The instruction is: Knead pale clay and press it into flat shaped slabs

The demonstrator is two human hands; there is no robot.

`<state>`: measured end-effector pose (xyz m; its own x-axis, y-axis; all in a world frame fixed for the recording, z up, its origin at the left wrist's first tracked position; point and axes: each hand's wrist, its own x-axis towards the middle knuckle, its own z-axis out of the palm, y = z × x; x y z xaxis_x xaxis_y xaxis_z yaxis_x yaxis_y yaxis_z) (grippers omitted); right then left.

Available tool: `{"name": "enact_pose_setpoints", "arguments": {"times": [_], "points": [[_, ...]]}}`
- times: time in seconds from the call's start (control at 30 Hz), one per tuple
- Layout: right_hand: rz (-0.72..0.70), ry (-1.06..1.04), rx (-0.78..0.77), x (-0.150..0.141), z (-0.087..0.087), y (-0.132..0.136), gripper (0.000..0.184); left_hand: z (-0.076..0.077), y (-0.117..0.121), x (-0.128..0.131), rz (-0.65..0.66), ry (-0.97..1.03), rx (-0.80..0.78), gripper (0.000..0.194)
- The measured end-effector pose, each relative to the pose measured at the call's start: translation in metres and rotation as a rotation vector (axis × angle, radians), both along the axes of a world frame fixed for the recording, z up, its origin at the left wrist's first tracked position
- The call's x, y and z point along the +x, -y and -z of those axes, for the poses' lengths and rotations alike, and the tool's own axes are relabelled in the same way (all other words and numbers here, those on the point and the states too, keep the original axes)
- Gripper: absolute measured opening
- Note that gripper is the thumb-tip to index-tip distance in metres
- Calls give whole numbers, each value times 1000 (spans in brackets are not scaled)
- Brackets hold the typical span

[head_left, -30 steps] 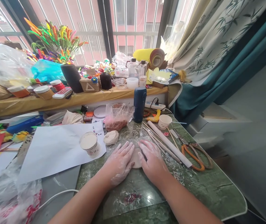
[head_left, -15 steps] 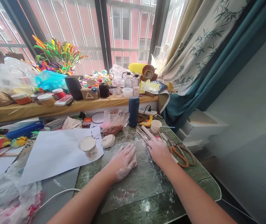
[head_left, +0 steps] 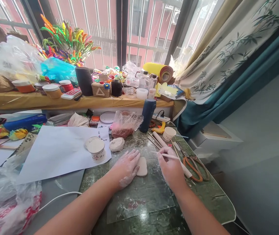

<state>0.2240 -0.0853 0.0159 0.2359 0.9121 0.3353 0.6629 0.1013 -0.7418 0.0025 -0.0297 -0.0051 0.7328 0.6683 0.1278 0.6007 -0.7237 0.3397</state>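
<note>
On the green table (head_left: 213, 192), what's the layout? Biggest first.

Clear sheet (head_left: 151, 195) lying flat in front of me. White roller (head_left: 160, 139) by its right side, running far-left to near-right, partly hidden by my right hand (head_left: 172, 167).

Other hand?

My left hand (head_left: 128, 169) is palm down, fingers straight, pointing far-right. Not gripping, just laid against the left edge of the pale slab (head_left: 142, 167). Can't tell how much slab runs under the palm.

Slab's axis?

Near to far, for the part that shows. Flat on the sheet, rounded corners, looks like clay. Its right long edge is bare and faces my right hand.

Nearer hand?

Left, touching. Right is apart, bare sheet between.

Right grip?

Narrow. Thumb and fingers pinched on a pale stick (head_left: 170, 156), pen-style. Thin end points left and a bit far. Can't tell if the tip touches the sheet.

And the slab from that grip?

Left of the pinch, slightly near. From the tip: left and near, small gap. I'd say that tip-to-right-edge gap is what counts.
</note>
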Motion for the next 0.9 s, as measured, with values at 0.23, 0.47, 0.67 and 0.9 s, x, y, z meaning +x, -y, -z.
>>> {"name": "enact_pose_setpoints", "arguments": {"times": [0.23, 0.47, 0.67, 0.9], "points": [[-217, -133, 96, -36, 16, 17, 21, 6, 16, -6, -29, -95, 52, 53], [-244, -31, 89, -33, 22, 11, 19, 8, 15, -10, 20, -45, -2, 59], [-357, 190, 181, -36, 24, 19, 21, 7, 16, -8, 15, -113, -27, 60], [-357, 419, 209, -45, 18, 22, 17, 3, 17, -5, 19, -110, -30, 57]]}}
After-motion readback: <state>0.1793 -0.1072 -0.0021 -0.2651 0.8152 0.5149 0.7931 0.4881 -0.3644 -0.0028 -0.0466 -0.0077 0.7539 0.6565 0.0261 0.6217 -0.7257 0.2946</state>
